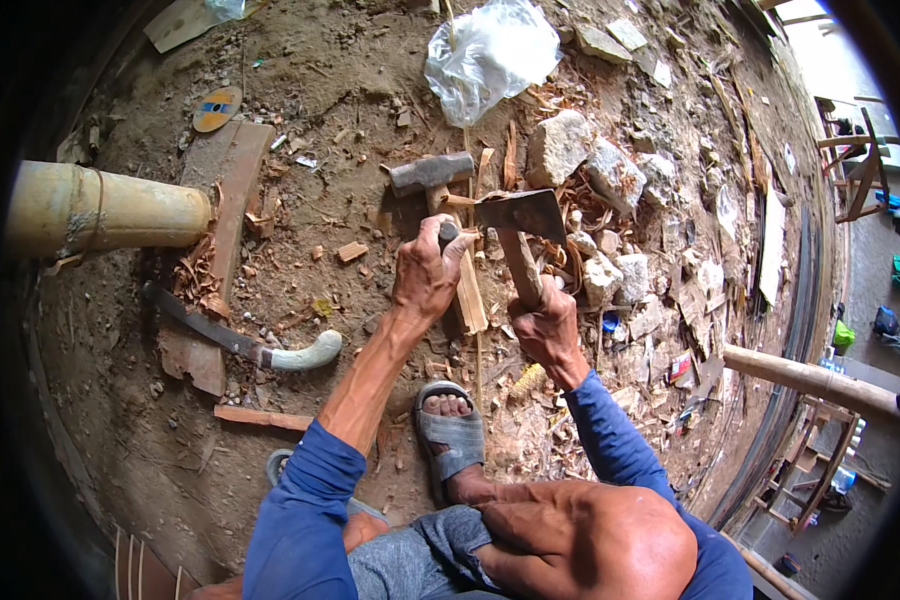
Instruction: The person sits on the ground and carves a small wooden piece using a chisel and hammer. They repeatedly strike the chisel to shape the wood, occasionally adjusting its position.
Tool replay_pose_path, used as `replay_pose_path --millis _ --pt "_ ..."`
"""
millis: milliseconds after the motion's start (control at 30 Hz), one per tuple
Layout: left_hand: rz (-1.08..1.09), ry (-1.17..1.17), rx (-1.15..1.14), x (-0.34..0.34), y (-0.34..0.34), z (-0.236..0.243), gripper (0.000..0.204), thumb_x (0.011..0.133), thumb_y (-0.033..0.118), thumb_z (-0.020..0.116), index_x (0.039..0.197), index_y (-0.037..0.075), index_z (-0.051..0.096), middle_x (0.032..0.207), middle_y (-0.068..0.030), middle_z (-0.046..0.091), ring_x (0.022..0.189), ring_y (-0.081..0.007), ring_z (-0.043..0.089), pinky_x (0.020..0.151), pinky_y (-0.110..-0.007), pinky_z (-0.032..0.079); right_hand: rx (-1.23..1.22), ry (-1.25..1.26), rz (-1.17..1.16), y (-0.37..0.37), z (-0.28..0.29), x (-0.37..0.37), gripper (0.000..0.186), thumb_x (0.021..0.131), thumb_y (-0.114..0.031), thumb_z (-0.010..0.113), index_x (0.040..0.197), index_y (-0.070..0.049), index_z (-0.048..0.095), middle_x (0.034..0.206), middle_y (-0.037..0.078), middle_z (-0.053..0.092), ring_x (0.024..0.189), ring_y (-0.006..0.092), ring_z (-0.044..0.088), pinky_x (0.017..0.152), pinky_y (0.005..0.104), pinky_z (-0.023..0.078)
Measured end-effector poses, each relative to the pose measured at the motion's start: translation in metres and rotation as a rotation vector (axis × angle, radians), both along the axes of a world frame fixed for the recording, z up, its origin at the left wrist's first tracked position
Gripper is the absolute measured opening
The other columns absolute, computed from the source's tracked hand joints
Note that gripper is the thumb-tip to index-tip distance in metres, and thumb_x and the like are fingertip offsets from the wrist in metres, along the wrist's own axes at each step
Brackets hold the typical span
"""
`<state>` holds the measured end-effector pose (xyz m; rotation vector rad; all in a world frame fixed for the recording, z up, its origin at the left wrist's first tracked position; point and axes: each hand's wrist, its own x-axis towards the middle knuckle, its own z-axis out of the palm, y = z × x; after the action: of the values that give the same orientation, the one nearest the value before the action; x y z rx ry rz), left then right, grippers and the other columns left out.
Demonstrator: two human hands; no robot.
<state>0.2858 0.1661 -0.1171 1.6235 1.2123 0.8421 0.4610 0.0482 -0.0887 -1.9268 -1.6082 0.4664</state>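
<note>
Two hands meet over one wooden stick (467,290) standing on the dirt floor (120,400). The left hand (425,275) is clenched round its top; the right hand (547,325) grips a hatchet (520,215) just above. A glancing blade could slip onto those left fingers or toward the sandalled foot (450,425) below. A hammer (432,172) lies just beyond.

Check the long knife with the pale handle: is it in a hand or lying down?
Lying down. The knife rests flat on the dirt beside a board, away from both hands.
</note>
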Motion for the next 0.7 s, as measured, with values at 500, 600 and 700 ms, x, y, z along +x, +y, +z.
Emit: replay_pose_path --millis 500,600,700 --pt "-0.045 0.082 0.212 -0.01 0.011 0.002 0.025 0.083 0.01 0.074 0.105 0.004 0.063 0.089 -0.0127 0.072 0.076 -0.0336 0.07 0.07 -0.043 0.055 0.369 0.025 -0.118 0.011 0.045 -0.007 0.02 0.082 -0.007 0.077 0.094 0.001 0.063 0.073 0.009 0.064 0.058 0.0204 0.062 0.054 0.0331 0.049" --pt "-0.031 0.2 0.425 -0.014 0.014 -0.005 0.018 0.084 0.007 0.071 0.101 0.004 0.065 0.087 -0.012 0.073 0.079 -0.0289 0.073 0.07 -0.044 0.056 0.288 -0.236 0.025 0.006 0.035 -0.001 0.021 0.085 -0.004 0.072 0.102 0.002 0.061 0.074 0.01 0.066 0.06 0.0183 0.064 0.052 0.0325 0.051" --pt "-0.042 0.171 0.607 -0.014 0.015 -0.014 0.012 0.084 0.005 0.068 0.096 0.005 0.067 0.086 -0.012 0.073 0.079 -0.0276 0.072 0.073 -0.044 0.056 -0.368 -0.233 0.034 0.006 0.015 0.008 0.027 0.081 0.0 0.063 0.108 0.002 0.06 0.079 0.011 0.065 0.064 0.0209 0.064 0.052 0.0352 0.054"
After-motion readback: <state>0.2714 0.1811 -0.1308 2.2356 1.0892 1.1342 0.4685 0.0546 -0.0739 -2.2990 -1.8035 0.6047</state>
